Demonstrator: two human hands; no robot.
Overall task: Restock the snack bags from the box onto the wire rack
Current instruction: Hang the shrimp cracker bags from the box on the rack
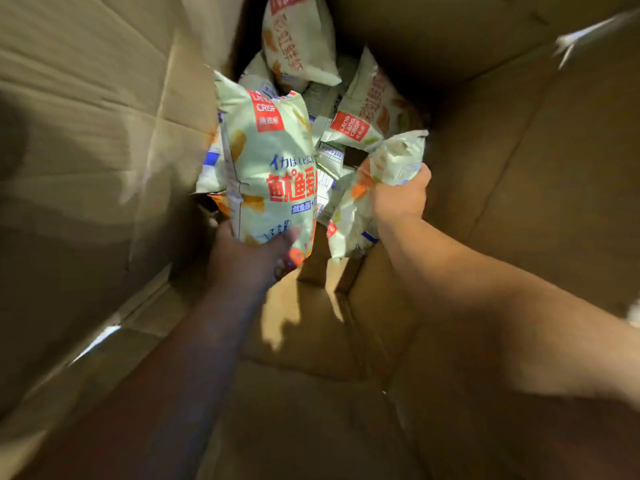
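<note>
Head view, looking down into the box [104,133]. The left hand [249,252] is curled round the bottom end of an upright bag [266,161], with the blurred thumb across its printed front and the fingers hidden behind. The bag rises from the grip, its top seal toward the far end of the box and its left edge near the left wall. The right hand [400,195] clamps the middle of a tilted bag [398,152], back of the hand to the camera, and the film is creased in the grip. One end sticks up past the knuckles; the other hangs below the wrist. The two held bags sit just beside each other. Loose bags [363,116] lie heaped beyond both hands.
</note>
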